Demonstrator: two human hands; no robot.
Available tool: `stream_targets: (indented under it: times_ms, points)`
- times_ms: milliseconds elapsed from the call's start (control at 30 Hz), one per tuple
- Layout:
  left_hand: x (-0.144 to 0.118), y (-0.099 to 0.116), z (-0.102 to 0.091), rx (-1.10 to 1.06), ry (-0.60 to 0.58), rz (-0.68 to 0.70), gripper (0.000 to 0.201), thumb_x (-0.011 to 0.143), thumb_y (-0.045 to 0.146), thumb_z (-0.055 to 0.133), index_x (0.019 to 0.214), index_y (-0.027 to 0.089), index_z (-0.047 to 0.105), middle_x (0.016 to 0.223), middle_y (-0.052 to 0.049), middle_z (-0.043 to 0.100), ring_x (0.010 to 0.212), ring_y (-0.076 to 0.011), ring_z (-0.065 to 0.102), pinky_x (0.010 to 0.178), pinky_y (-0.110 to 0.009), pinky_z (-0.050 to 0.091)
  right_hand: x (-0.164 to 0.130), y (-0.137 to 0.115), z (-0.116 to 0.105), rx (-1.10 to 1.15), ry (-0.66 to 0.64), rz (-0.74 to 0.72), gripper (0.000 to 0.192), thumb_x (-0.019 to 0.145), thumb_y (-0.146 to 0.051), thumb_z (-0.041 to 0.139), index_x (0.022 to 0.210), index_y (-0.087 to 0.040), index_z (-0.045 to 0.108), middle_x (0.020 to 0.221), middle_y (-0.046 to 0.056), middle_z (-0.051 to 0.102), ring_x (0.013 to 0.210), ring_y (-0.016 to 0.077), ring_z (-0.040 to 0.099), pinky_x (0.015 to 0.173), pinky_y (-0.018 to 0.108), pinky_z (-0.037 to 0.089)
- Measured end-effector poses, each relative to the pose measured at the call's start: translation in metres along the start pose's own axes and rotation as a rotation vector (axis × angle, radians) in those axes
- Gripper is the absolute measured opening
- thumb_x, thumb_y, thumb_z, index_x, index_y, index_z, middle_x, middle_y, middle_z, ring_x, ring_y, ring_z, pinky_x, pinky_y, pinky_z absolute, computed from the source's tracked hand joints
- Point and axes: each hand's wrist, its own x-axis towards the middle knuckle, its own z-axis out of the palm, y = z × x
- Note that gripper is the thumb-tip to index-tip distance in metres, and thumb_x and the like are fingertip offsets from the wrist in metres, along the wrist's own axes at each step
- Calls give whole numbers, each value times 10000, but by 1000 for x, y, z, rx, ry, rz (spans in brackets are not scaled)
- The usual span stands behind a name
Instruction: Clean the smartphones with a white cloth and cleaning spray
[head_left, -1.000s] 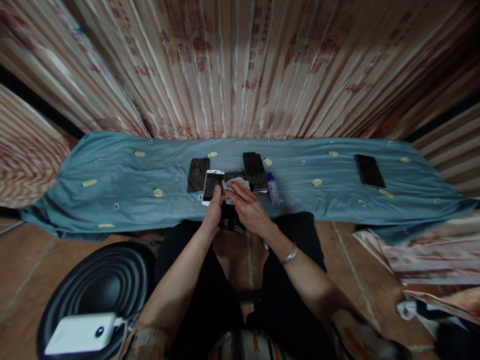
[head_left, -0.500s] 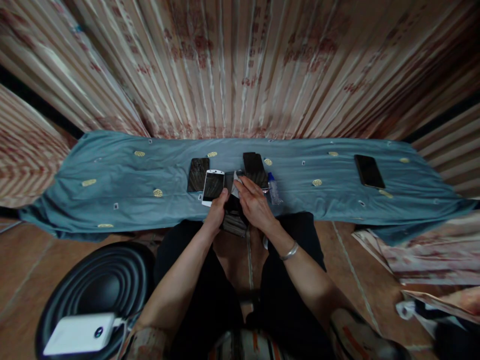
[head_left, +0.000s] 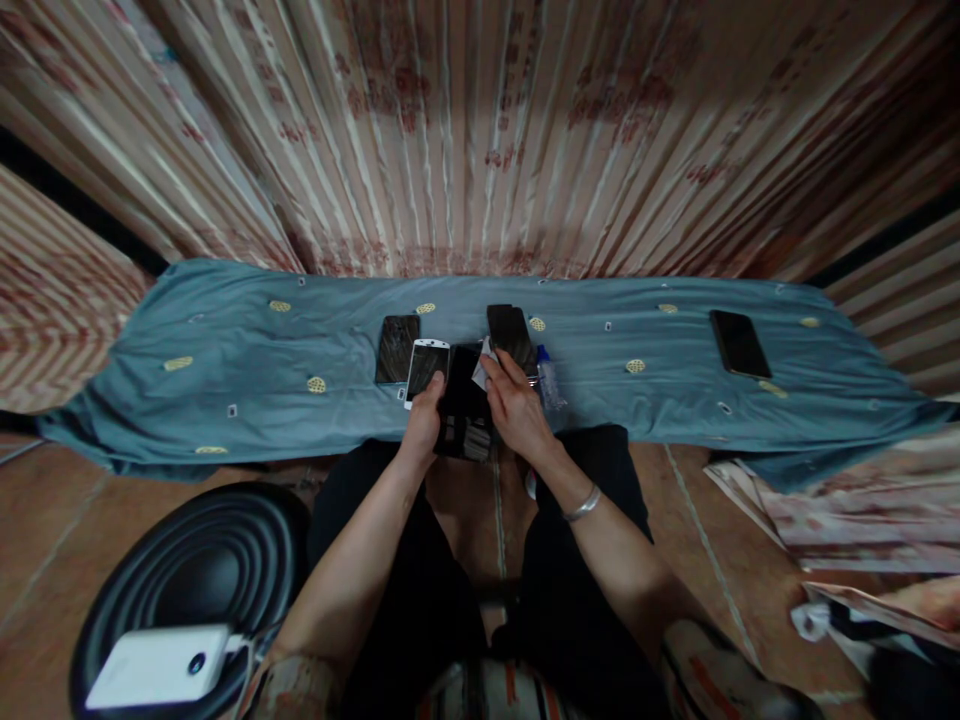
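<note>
At the near left a white power bank lay on a round black ribbed object on the tiled floor. Beyond it a blue-grey cloth with small yellow motifs stretched across the scene from left to right. On the cloth, left of centre, a dark phone lay face up, and a white-framed phone lay just beside it on the right, overlapping its near right corner. The left hand was curled shut on the left edge of a black phone, thumb on top and the fingers hidden beneath. That phone sat at the near edge of the cloth in the middle, between the two hands; its face was dark and glossy, with faint pale reflections near its near end. Its long axis ran near to far, the far end reaching toward the other phones and the near end toward the person's lap. The right hand rested against the phone's right side, its fingers pinched together on a small white wipe pressed at the phone's far right corner. Just beyond that hand another black phone lay face up, and a little clear bottle with a blue cap lay tilted just right of the hand. A metal bangle circled the right wrist. Well apart, at the far right of the cloth, one more dark phone lay alone.
</note>
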Motion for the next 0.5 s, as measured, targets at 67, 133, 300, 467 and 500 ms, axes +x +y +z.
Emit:
stream_targets:
  times_ms: [67,133,300,467,500]
  points:
    - [1,1,0,8,21,25,461,772,465,715,1102,143,705,948,-70,768,1055,-278,693,945,-383,530,-1,-1,1,2,-8,15,470,992,-206,361,1451,-173,458,1517,134,434,1429,237,388,1172,451,379]
    - [1,2,-1,18,23,54,493,772,480,708,1118,129,696,967,-79,766,1061,-273,691,961,-380,520,-3,-1,1,-4,-29,16,470,994,-213,356,1447,-147,458,1500,153,455,1423,245,400,1167,452,383]
    - [2,6,0,14,34,90,449,799,470,674,1058,105,705,980,-92,763,1077,-265,685,969,-357,513,-5,-3,4,-7,-95,-23,476,996,-219,349,1449,-110,446,1395,186,565,1315,256,531,1121,459,434]
    - [2,10,1,-25,49,68,413,845,464,614,1029,108,712,959,-95,765,1061,-268,693,947,-354,528,-6,-7,4,-31,-125,-45,461,998,-231,365,1435,-122,461,1316,171,629,1204,258,613,1061,440,484]
    - [2,10,1,-34,47,65,415,851,463,606,1041,108,709,957,-95,766,1055,-268,695,945,-357,529,-7,-8,3,-38,-131,-44,457,998,-237,370,1428,-118,469,1297,172,640,1185,260,624,1050,436,491]
